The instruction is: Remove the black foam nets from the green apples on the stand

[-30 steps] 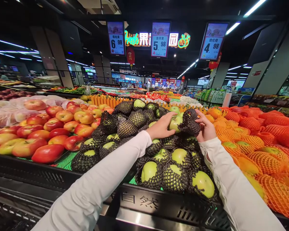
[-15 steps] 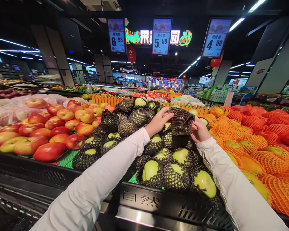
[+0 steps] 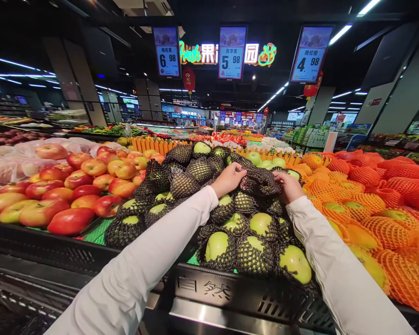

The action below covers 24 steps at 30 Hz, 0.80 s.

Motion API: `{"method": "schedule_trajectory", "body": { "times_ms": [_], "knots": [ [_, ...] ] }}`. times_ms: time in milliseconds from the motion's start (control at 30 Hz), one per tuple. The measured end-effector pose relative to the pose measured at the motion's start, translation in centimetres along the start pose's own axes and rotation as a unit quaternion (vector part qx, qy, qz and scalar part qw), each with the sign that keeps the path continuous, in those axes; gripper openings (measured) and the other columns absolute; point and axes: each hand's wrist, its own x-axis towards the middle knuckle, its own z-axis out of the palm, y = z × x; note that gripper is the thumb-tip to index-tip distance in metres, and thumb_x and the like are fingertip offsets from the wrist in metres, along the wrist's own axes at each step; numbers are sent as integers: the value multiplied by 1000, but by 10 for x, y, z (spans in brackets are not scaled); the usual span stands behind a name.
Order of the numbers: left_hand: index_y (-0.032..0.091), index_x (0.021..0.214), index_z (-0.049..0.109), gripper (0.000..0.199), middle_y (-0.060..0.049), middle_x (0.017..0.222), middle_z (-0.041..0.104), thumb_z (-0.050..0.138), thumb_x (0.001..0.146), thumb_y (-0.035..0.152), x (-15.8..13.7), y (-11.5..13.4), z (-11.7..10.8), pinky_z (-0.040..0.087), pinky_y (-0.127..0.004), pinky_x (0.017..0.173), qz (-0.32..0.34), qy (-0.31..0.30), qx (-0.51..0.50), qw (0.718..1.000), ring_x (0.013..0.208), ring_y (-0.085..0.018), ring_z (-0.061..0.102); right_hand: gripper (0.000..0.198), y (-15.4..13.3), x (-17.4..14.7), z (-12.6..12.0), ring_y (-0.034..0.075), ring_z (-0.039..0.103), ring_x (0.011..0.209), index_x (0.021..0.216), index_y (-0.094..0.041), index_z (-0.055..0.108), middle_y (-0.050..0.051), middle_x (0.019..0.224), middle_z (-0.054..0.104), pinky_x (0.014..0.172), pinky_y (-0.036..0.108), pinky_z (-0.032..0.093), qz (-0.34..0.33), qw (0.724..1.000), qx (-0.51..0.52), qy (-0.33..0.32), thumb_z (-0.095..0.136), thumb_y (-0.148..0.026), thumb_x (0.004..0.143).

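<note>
Between my two hands is a black foam net sleeve (image 3: 260, 179), stretched sideways over the heap of green apples. My left hand (image 3: 229, 179) pinches its left end, thumb and fingers pressed together. At its right end my right hand (image 3: 289, 185) grips the edge with curled fingers. The sleeve looks flattened, and I cannot make out an apple inside it. Below it, green apples (image 3: 261, 224) sit in similar black nets. Several bare green apples (image 3: 254, 158) lie just behind the sleeve.
Red and yellow apples (image 3: 70, 186) are heaped on the left. Orange-netted fruit (image 3: 363, 209) is piled on the right. A black crate rim (image 3: 223, 286) runs along the front, and a low orange fence (image 3: 153, 144) along the back. Price signs (image 3: 232, 53) hang overhead.
Both hands have lowered slightly with the net sleeve. It was bunched and held up before; now it is flatter and lower, and more bare green apples show behind it.
</note>
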Motion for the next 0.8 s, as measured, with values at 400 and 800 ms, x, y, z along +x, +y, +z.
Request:
{"method": "schedule_trajectory", "body": {
  "times_ms": [400,800],
  "knots": [
    [16,90,61,12,1,71,61,52,82,18,10,-14,-4,38,-24,53,-30,-8,50,998,52,-11,50,26,-8,-10,9,20,62,90,83,-24,72,-1,88,73,91,36,45,0,999,-31,-21,67,-38,62],
    [18,82,62,20,2,61,55,45,82,27,2,-4,-7,30,-23,44,-57,-68,-123,988,47,-11,43,29,-33,-28,22,20,65,92,85,-26,73,-1,97,73,85,34,49,13,992,85,-87,76,-43,62]
  ]
}}
